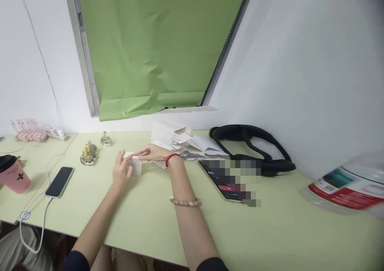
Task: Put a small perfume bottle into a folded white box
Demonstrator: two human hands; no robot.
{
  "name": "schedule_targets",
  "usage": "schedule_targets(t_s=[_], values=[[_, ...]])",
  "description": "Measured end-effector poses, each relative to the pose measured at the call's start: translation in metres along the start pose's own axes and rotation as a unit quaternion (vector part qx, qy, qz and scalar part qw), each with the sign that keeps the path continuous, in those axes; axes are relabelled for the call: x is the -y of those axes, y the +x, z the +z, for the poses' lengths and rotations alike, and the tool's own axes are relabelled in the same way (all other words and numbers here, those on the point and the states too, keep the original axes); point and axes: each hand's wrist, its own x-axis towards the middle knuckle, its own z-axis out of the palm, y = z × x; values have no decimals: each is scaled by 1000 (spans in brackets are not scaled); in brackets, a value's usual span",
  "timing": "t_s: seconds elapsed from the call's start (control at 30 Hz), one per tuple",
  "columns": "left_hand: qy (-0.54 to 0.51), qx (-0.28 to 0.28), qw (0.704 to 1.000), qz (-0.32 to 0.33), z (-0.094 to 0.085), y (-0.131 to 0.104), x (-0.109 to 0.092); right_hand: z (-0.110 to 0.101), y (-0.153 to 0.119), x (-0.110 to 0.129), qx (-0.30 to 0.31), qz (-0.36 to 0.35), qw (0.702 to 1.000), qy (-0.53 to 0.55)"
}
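Observation:
A small white box [137, 168] with faint print stands upright on the table in front of me. My left hand [121, 171] is closed around its left side, thumb toward me. From the right, my right hand [153, 153] reaches over with its fingertips pinched at the top edge of the same box. The right wrist wears a red cord and a beaded bracelet. Just behind my right hand lies a pile of flattened or partly folded white boxes [171, 133]. Small glass perfume bottles [88, 158] stand left of my left hand, with another bottle [106, 139] farther back.
A phone on a white cable [60, 182] and a pink cup with a black lid [15, 175] are at left. Right of my arm lie a lit phone [220, 181] and a black headset strap [255, 151]. A large clear bottle [348, 189] stands far right. Someone's leg shows lower left.

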Motion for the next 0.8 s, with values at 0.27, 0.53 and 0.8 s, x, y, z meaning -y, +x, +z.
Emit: schedule_targets(t_s=[0.27, 0.53, 0.8], values=[[-55, 84, 989, -113, -6, 2, 3, 15, -3, 38, -9, 70, 997, -38], [-90, 159, 972, -150, 5, 3, 22, 28, 19, 18, -29, 18, 997, -62], [2, 90, 974, -208, 5, 7, 36, 49, 45, -10, -194, 28, 974, -113]])
